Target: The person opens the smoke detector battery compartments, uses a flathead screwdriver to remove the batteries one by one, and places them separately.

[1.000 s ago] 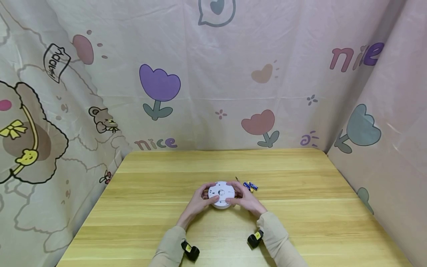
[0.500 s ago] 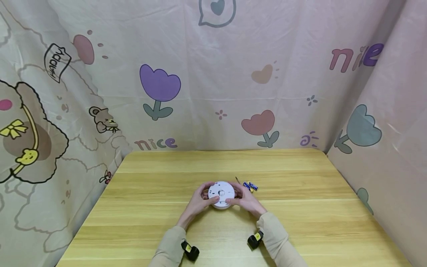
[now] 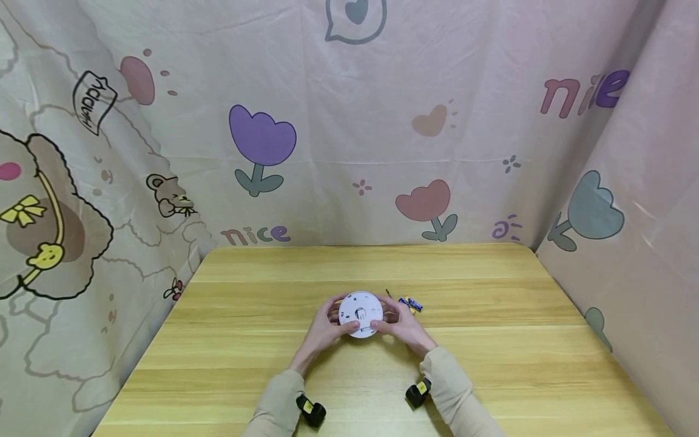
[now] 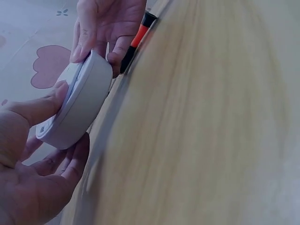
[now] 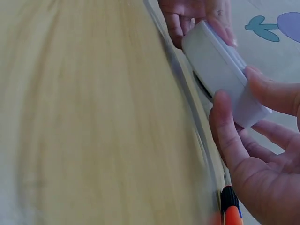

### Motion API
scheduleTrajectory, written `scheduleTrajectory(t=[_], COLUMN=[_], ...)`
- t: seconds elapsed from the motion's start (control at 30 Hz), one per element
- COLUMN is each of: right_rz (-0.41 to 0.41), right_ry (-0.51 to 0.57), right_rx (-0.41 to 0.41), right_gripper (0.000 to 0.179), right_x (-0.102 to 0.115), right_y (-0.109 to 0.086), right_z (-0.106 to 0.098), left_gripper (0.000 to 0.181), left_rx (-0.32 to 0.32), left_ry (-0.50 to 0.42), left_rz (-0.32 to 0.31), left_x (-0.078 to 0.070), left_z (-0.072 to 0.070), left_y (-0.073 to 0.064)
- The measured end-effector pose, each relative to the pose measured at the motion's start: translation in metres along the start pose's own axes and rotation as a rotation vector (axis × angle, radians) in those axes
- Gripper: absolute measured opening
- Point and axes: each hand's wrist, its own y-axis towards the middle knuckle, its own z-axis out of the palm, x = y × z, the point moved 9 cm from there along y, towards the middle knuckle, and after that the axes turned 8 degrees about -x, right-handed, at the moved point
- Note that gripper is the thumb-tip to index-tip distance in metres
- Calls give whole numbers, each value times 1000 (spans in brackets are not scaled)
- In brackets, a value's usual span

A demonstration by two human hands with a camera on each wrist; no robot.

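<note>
A round white smoke detector (image 3: 361, 303) is held between both hands, its slotted flat face with a central hole turned up toward the head camera. My left hand (image 3: 324, 328) grips its left side, thumb on the face and fingers curled under the edge. On the opposite side my right hand (image 3: 401, 325) grips it the same way. The smooth side wall of the detector (image 4: 82, 110) shows in the left wrist view, tilted and apart from the table surface. Its underside is mostly hidden.
Just beyond my right hand lie several blue batteries (image 3: 415, 304) and a screwdriver, whose orange and black handle (image 4: 137, 38) shows in the left wrist view. The wooden table (image 3: 246, 297) meets a patterned curtain (image 3: 349, 121) at its back edge.
The detector has risen slightly and tilted, so its face shows rounder to the head camera. Both hands have kept their grip and shifted only a little.
</note>
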Motion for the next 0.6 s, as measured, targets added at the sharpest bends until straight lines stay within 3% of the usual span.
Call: scheduleTrajectory(t=[0.17,0.37,0.5,0.6], right_rz=[24,20,25,17], right_ry=[17,39,65,108], right_rx=[-23,-46,-51,-39], right_gripper=[64,54,52,49], right_x=[4,20,22,23], right_y=[-1,-7,-9,-9], right_z=[-2,-2,-1,0], left_gripper=[71,61,59,54], left_rx=[-70,-159,-180,-189], left_ry=[-5,35,43,25], left_rz=[-32,-69,-58,-19], left_x=[14,18,16,2], left_z=[-5,-14,-17,-18], left_y=[6,8,7,3])
